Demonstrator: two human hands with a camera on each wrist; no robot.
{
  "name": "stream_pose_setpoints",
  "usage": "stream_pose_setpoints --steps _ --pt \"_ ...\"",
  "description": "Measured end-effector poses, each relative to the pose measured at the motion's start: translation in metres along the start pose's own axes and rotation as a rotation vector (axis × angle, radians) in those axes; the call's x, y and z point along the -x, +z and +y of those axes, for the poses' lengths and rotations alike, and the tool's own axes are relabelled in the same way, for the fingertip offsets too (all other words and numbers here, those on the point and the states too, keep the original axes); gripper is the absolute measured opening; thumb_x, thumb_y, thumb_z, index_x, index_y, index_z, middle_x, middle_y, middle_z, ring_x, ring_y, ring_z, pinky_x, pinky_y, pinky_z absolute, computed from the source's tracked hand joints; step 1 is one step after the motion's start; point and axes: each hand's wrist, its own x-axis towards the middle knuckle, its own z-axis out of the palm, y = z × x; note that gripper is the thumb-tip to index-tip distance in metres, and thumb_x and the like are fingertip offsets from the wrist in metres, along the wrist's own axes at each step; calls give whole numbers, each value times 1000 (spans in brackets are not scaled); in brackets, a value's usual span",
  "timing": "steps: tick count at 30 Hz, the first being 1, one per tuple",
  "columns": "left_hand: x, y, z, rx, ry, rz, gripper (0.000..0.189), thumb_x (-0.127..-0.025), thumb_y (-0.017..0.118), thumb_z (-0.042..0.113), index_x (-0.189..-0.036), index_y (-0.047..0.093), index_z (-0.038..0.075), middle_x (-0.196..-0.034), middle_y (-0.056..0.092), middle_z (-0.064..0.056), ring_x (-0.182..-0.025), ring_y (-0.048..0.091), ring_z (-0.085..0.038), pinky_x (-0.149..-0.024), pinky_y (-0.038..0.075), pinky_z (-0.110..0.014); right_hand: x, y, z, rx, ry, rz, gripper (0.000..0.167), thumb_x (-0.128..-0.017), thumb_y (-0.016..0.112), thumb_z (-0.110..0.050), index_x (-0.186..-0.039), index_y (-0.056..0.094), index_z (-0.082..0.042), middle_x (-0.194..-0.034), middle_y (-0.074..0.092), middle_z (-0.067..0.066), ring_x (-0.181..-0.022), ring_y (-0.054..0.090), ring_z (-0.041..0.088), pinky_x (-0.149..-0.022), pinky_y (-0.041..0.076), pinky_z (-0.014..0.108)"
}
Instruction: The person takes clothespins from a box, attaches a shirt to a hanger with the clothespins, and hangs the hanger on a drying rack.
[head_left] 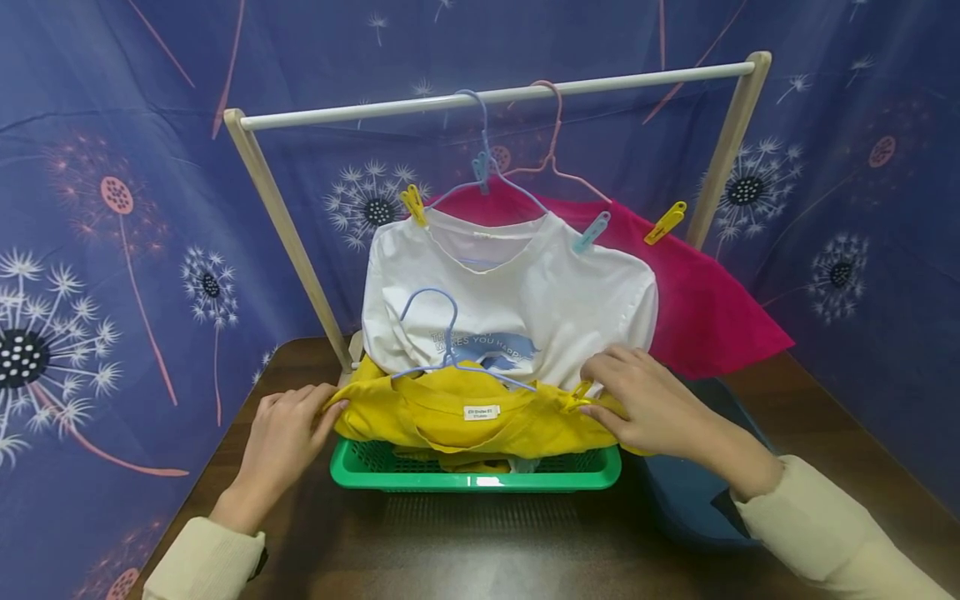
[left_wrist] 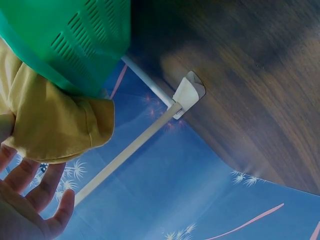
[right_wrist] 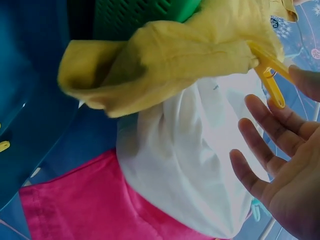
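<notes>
A yellow shirt (head_left: pixel 375 421) on a blue hanger (head_left: pixel 452 325) lies over the green basket (head_left: pixel 480 481), neckline and label facing up. At its left shoulder end, my left hand (head_left: pixel 281 442) pinches the cloth between thumb and fingers; the left wrist view shows the sleeve (left_wrist: pixel 60 115) hanging beside the basket. With thumb and index finger my right hand (head_left: pixel 648 404) pinches a yellow clothespin (right_wrist: pixel 270 75), whose tip sits on the shirt's right shoulder. The other right fingers are spread apart. More cloth lies inside the basket, mostly hidden under the shirt.
Behind, a rack with a white rail (head_left: pixel 360 110) carries a white shirt (head_left: pixel 502 292) and a magenta garment (head_left: pixel 705 308) on hangers, with several clothespins attached. A dark blue container (head_left: pixel 690 492) stands right of the basket on the wooden table (head_left: pixel 450 554).
</notes>
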Motion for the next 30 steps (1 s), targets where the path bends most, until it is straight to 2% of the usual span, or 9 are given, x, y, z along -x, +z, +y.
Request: stream_pose_setpoints --steps 3,7,14,20,30 --pt "0 0 0 0 -7 -7 14 -78 70 23 -85 63 13 -71 63 -2 -63 59 -22 -69 42 -46 2 -2 1 2 26 -12 37 -70 76 -30 -100 60 -14 -94 61 -3 -87 52 12 -78 45 37" --pt "0 -1 0 1 -10 -13 15 -78 70 24 -86 63 13 -71 64 -2 -63 59 -23 -70 42 -46 5 -4 4 10 20 3 41 -71 76 -34 -103 60 -14 -96 62 -3 -88 53 12 -78 44 36" --pt "0 -2 0 -8 -9 -15 16 -78 70 24 -87 63 13 -72 64 -3 -64 59 -23 -70 42 -47 11 -12 16 42 12 46 34 -75 72 -31 -102 60 -14 -93 63 -3 -87 53 13 -75 42 36" --pt "0 -3 0 -10 -10 -17 16 -79 70 24 -87 63 13 -72 63 -2 -64 58 -23 -72 41 -47 21 -21 28 86 12 70 29 -75 72 -23 -99 61 -13 -91 63 -3 -88 53 16 -76 43 39" --pt "0 -3 1 -11 -19 -20 16 -79 70 25 -87 63 13 -74 64 -3 -66 60 -25 -73 41 -48 42 -26 51 158 44 87 25 -73 72 -19 -96 64 -14 -88 65 -2 -87 53 20 -71 42 42"
